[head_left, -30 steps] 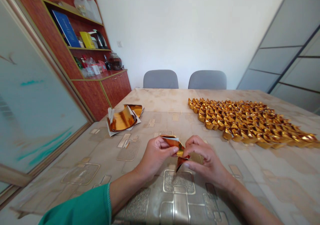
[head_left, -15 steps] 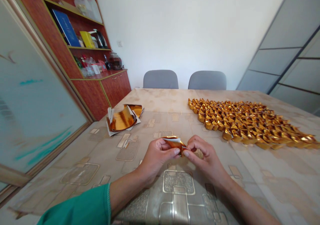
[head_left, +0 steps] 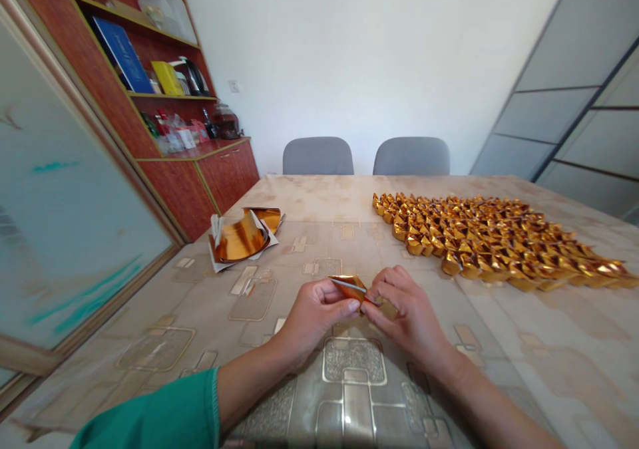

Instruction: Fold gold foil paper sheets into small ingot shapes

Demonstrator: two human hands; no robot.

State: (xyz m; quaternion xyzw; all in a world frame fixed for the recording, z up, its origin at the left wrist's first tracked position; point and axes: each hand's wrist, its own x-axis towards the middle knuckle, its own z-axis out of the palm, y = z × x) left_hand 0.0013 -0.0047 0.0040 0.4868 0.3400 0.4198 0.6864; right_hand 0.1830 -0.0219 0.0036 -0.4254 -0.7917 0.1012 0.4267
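Observation:
A partly folded piece of gold foil paper (head_left: 351, 287) is held between both hands just above the table. My left hand (head_left: 319, 312) is closed on its left part, thumb in front and fingers behind. My right hand (head_left: 402, 302) pinches the right end, where fingers hide part of the fold. A pale inner edge of the paper shows along the top. Left of my hands lies a curled stack of flat gold foil sheets (head_left: 242, 239) with white edges. On the right, many folded gold paper ingots (head_left: 479, 236) stand in close rows.
The table (head_left: 210, 316) has a patterned cover with a clear sheet over it. Two grey chairs (head_left: 318, 156) stand at its far side. A red-brown shelf cabinet (head_left: 174, 183) with household items is at the left, behind a sliding door (head_left: 74, 169).
The fingers of my right hand have shifted on the right end of the paper, and the opening at its top looks narrower. The view has shifted slightly.

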